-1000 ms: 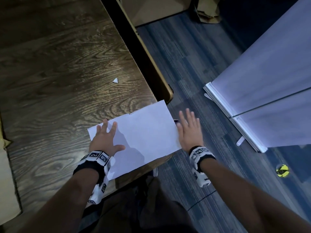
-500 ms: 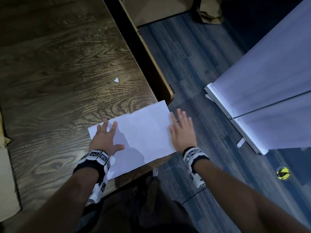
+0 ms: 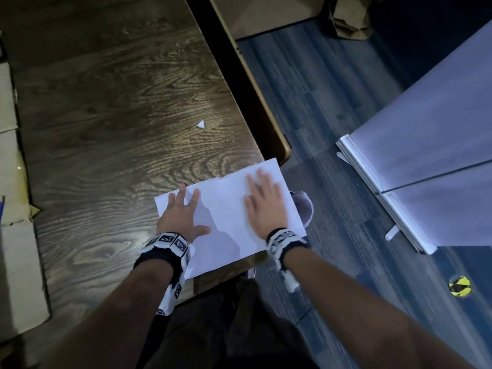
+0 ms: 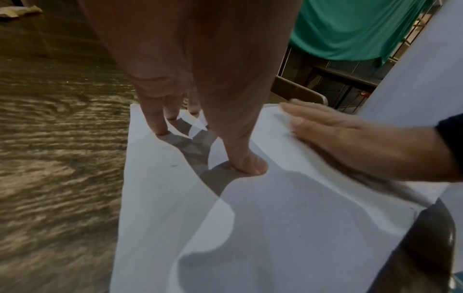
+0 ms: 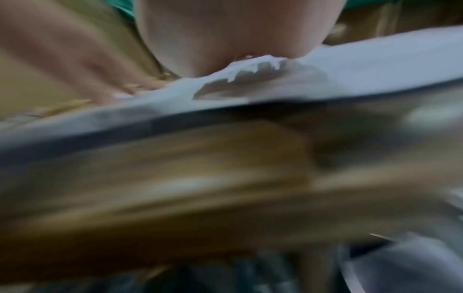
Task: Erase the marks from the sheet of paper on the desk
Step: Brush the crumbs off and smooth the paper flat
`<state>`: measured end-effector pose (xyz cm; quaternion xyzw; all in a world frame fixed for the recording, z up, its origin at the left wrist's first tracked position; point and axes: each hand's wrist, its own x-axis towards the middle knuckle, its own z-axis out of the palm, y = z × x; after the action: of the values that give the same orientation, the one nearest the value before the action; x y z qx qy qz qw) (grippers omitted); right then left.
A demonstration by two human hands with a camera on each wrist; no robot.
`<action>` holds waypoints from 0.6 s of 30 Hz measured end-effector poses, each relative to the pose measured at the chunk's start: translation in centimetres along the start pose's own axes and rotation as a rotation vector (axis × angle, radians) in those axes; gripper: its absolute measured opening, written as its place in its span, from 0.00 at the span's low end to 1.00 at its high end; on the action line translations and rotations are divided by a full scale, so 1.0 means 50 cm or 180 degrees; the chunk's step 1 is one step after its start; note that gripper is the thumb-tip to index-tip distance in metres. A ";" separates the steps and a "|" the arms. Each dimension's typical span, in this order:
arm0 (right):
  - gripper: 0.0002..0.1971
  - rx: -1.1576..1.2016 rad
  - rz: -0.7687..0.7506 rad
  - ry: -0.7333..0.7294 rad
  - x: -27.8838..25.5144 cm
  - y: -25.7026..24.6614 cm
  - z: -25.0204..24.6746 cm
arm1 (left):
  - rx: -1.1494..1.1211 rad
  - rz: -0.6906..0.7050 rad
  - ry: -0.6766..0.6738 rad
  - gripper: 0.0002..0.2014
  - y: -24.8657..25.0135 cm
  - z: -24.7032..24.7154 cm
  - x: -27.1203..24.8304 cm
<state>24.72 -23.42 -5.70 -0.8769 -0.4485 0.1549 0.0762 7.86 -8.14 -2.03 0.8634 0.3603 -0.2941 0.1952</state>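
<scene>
- Sheet of paper (image 3: 226, 214) lies flat at the near right corner of the dark wooden desk (image 3: 111, 145). Its right edge and near corner hang past the desk edge, over the floor.
- Left hand (image 3: 181, 217) rests flat on the left part of the sheet, fingers spread and straight, thumb out to the right. Released, grasping nothing. Palm presses the paper down.
- Left wrist view: the fingertips (image 4: 160, 130) touch the sheet near its far left edge, and the thumb tip is planted further in on the paper.
- Right hand (image 3: 263, 206) lies flat on the right part of the sheet, fingers straight and close together, pointing to the far side. Also released, nothing held. Slightly blurred in the head view.
- The two hands are well apart, bare paper between them.
- Faint small specks show on the sheet in the left wrist view; too small to tell what they are.
- Right wrist view is heavily blurred; only the palm against the paper edge can be made out.
- Small white paper scrap (image 3: 201, 124) on the desk, far of the sheet, well apart from it.
- Both wrists carry black-and-white marked bands (image 3: 170, 242).
- Large white panel (image 3: 431, 166) stands on the blue-grey floor (image 3: 314, 102) to the right.
- Yellow-and-black round thing (image 3: 459, 285) on the floor, near right.
</scene>
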 end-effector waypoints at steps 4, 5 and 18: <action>0.29 0.0033 -0.0919 -0.0295 -0.020 -0.117 0.062 | 0.0068 0.0064 0.0048 0.54 -0.003 -0.001 -0.005; 0.28 0.0066 -0.0908 -0.0287 -0.014 -0.099 0.057 | 0.0060 0.0087 0.0047 0.55 -0.009 0.001 -0.005; 0.31 -0.0211 -0.0982 -0.0406 -0.034 -0.196 0.081 | 0.0177 0.0294 0.0010 0.53 -0.052 -0.006 -0.015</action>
<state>14.92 -19.06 -6.51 -0.7881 -0.5866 0.1819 0.0415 5.63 -6.63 -1.62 0.8847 0.3121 -0.2933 0.1840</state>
